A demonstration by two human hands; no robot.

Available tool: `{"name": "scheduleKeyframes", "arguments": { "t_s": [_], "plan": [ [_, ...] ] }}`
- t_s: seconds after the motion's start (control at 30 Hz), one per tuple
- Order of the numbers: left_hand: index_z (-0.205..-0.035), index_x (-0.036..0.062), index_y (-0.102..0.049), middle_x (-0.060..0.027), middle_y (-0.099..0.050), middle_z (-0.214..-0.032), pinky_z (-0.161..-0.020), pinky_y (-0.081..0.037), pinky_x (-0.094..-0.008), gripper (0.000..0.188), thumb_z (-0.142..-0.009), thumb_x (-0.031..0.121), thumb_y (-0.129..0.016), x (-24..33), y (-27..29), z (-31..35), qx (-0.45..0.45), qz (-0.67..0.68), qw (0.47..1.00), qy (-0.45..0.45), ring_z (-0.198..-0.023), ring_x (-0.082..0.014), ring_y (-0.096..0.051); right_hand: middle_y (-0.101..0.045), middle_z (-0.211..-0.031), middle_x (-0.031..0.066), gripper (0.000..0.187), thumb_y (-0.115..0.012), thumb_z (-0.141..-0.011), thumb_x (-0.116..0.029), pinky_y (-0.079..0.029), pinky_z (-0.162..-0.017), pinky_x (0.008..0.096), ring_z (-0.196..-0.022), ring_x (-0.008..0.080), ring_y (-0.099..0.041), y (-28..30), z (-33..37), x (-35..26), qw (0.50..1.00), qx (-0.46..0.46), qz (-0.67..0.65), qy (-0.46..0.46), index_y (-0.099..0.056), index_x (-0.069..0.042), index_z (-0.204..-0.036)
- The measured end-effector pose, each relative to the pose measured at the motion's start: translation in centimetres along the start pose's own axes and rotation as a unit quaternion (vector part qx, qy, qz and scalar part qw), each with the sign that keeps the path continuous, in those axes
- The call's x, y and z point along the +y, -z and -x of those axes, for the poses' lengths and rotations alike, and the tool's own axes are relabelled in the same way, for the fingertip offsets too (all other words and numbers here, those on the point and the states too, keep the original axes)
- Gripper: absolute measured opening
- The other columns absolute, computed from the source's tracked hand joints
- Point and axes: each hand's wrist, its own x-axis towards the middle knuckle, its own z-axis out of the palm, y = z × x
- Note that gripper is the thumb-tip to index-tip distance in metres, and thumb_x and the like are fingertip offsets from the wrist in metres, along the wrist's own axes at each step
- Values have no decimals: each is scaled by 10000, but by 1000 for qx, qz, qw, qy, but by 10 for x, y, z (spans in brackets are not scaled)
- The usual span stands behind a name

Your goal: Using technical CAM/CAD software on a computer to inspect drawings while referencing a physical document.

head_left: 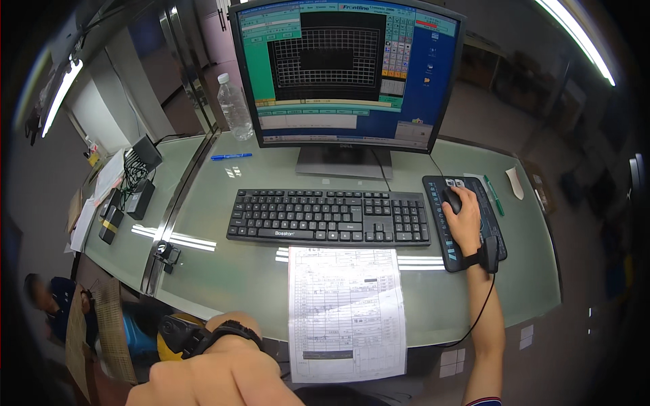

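My right hand rests on a black computer mouse, its fingers over the top and sides. Under both lies a dark printed mouse pad. Close to the camera at the lower left is my left hand, raised with its back showing; its fingers are largely out of sight. A black keyboard sits mid-desk, touched by neither hand. In front of it lies a printed form sheet that hangs past the near desk edge. A monitor behind the keyboard displays a grid drawing and tool panels.
A clear plastic bottle stands left of the monitor, near a blue pen. A green pen lies right of the mouse pad. Black boxes and tangled cables occupy the left side desk. Another person is at lower left.
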Motion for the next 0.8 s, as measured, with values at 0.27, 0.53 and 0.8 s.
{"name": "scheduleKeyframes", "arguments": {
  "t_s": [0.27, 0.53, 0.8],
  "plan": [
    [-1114, 103, -617, 3, -796, -951, -828, -506, -242, 112, -1025, 147, -566, 20, 6, 11, -24, -202, 977, -70, -859, -94, -730, -609, -1341, 201, 417, -727, -883, -175, -468, -1067, 454, -1241, 403, -583, 2, 0, 11, 1000, 3, 5, 10, -664, -34, -1270],
    [-1158, 98, -604, -3, -759, -989, -851, -494, -258, 155, -1034, 166, -541, 11, 30, 13, -34, -220, 968, -113, -894, -104, -690, -607, -1347, 198, 417, -726, -890, -187, -462, -1077, 452, -1252, 394, -578, -2, 0, -3, 1000, -12, -1, 5, -666, -39, -1275],
    [-1190, 89, -570, -26, -718, -1035, -876, -481, -278, 191, -1036, 195, -530, 1, 50, 21, 23, -291, 945, -150, -938, -132, -654, -604, -1351, 207, 431, -729, -886, -195, -459, -1082, 452, -1258, 397, -578, -2, 0, 4, 1000, -8, -2, 1, -665, -32, -1280]
  ]
}}
